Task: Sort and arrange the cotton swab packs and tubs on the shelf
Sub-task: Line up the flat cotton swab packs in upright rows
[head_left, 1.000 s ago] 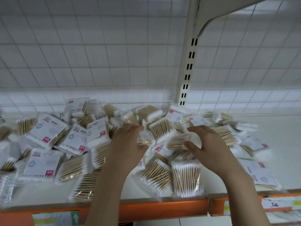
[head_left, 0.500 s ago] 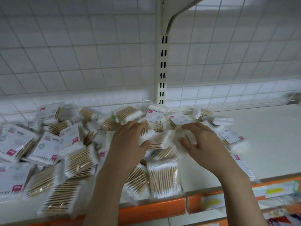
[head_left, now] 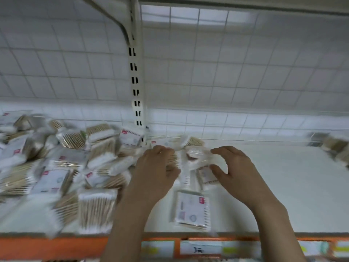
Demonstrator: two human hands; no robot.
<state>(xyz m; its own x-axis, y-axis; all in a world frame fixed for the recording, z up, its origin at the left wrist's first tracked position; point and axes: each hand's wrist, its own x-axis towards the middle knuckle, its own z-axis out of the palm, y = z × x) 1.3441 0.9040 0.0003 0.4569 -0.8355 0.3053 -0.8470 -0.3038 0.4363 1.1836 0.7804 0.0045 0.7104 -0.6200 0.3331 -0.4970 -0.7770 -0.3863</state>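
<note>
A loose heap of cotton swab packs (head_left: pixel 56 163) covers the left half of the white shelf (head_left: pixel 283 195). My left hand (head_left: pixel 156 173) grips a pack of wooden-stick swabs (head_left: pixel 172 159) at the heap's right edge. My right hand (head_left: pixel 234 171) holds a clear crinkled pack (head_left: pixel 200 157), fingers on top and thumb beneath. Both packs are blurred, and they meet between my hands. One labelled pack (head_left: pixel 192 210) lies flat near the front edge below my hands. A further pack (head_left: pixel 194 141) lies behind them by the back grid.
A white slotted upright (head_left: pixel 136 82) and wire grid back panel (head_left: pixel 226 72) stand behind. An orange price rail (head_left: pixel 56 246) with labels runs along the shelf front. More packs (head_left: pixel 336 148) sit blurred at the far right. Bare shelf spans the right half.
The view has swung right and the heap now sits further left. Both hands have moved right with packs lifted from the heap's edge. One labelled pack now lies alone near the front.
</note>
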